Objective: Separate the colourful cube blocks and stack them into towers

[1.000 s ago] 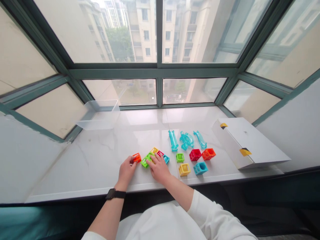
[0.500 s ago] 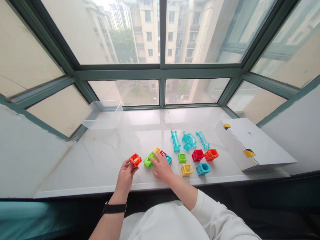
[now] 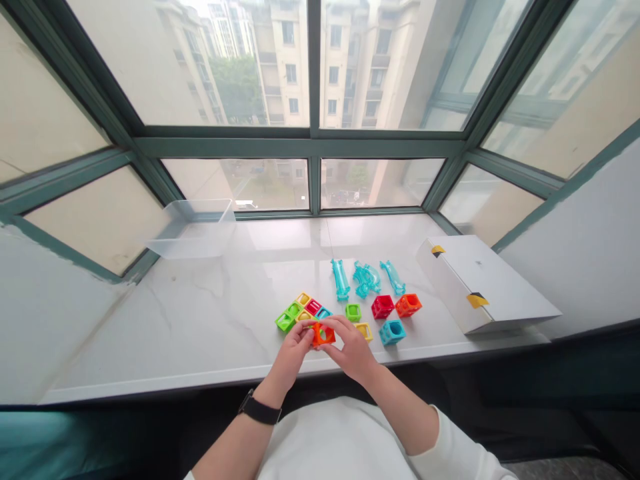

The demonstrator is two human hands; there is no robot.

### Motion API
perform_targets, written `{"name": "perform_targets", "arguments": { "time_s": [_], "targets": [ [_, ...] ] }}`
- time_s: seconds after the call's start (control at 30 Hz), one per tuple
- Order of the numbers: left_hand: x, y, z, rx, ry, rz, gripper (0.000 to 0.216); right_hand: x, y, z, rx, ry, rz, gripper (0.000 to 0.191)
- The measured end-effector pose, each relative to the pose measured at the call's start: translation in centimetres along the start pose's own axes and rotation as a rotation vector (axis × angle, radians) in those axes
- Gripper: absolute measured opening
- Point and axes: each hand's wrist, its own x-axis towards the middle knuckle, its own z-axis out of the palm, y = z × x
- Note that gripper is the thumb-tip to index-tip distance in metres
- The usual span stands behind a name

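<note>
The left hand [image 3: 294,348] and right hand [image 3: 354,349] both grip an orange cube [image 3: 317,335] with their fingers, near the multicoloured cube cluster [image 3: 303,315] on the sill [image 3: 225,320].

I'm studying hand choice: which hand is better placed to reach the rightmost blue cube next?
Right hand, probably: it is nearer the blue cube than the left hand, though both are at an orange cube.

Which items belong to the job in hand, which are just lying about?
In the job, apparently:
orange cube, between left hand and right hand
block group just beyond them

Lying about, likely:
five cubes at right
clear teal pieces
clear tub
white box
</note>
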Motion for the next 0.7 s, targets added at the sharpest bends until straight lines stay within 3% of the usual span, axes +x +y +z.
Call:
{"name": "perform_targets", "arguments": {
  "time_s": [0.2,0.4,0.7],
  "targets": [
    [0.2,0.9,2.1,-0.055,-0.107,-0.073,0.058,-0.7,0.6,-1.7,-0.031,0.097,0.028,0.041],
    [0.1,1.9,3.5,-0.138,-0.068,-0.122,0.055,-1.3,1.6,-1.6,0.03,0.206,-0.049,0.065],
    [1.6,2.1,3.3,0.047,-0.086,-0.036,0.06,-0.6,0.8,-3.6,-0.062,0.125,-0.031,0.053]
  ]
}}
